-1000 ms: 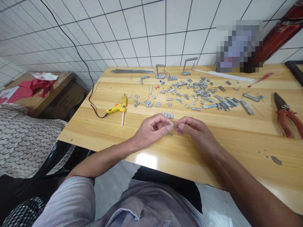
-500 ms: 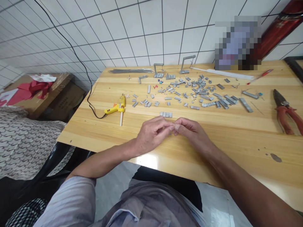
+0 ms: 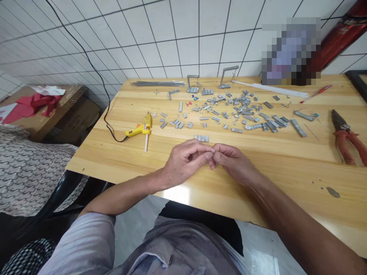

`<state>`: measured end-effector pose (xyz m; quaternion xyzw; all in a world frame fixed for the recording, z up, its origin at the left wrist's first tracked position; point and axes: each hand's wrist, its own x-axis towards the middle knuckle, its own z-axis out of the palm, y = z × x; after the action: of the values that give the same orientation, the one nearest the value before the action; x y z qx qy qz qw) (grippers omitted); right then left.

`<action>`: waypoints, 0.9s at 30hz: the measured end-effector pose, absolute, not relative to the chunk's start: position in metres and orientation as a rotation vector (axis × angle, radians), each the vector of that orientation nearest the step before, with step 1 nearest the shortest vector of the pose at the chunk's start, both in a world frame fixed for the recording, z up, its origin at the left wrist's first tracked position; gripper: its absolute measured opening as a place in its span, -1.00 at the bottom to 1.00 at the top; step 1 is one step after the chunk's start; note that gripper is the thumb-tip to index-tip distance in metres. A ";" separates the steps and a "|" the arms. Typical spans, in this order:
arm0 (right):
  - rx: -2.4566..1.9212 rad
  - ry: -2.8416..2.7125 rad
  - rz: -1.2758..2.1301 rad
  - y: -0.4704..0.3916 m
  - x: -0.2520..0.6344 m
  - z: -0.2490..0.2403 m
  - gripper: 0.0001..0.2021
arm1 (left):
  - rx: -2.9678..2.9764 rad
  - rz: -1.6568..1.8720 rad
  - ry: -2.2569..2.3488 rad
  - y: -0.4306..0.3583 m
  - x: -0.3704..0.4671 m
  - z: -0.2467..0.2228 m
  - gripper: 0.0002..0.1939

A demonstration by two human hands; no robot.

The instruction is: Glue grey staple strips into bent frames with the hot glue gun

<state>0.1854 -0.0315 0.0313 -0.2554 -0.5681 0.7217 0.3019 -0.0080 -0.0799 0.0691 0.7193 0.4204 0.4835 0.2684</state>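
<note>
My left hand (image 3: 189, 158) and my right hand (image 3: 233, 160) meet fingertip to fingertip over the front of the wooden table (image 3: 275, 175). Both are closed in a pinch. Whatever sits between the fingertips is too small and too covered to name. Just beyond my fingers lies a short row of grey staple-like strips (image 3: 202, 138). A wide scatter of grey metal pieces (image 3: 242, 105) spreads farther back. Two small grey frames stand at the rear, a lower bracket (image 3: 193, 84) and a taller bracket (image 3: 228, 76).
On the left lies a yellow glue gun (image 3: 140, 130) with a black cord (image 3: 97, 68) running up the wall. Red-handled pliers (image 3: 345, 137) lie at the right. Thin metal rods (image 3: 157, 83), a white strip (image 3: 272, 89) and a red pen (image 3: 317, 94) rest along the back.
The fingertips have shifted slightly, still pinched together, with the right fingers a little farther from the left ones. The pieces on the table have not moved.
</note>
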 end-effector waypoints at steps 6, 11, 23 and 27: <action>-0.682 -1.514 1.930 -0.032 0.185 0.033 -0.59 | 2.118 1.423 1.013 -0.079 -0.007 0.069 -0.88; -0.636 -1.464 1.998 -0.034 0.183 0.033 -0.62 | 2.296 1.481 0.950 -0.079 -0.010 0.065 -0.80; -0.585 -1.345 2.123 -0.034 0.182 0.030 -0.65 | 2.515 1.505 0.941 -0.078 -0.019 0.055 -0.82; -0.595 -1.334 2.109 -0.033 0.184 0.031 -0.66 | 2.392 1.468 0.971 -0.078 -0.017 0.058 -0.83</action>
<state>0.1839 -0.0329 0.0313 -0.2223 -0.4986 0.7882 0.2840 -0.0168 -0.0777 0.0579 0.8025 0.3257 0.4926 0.0857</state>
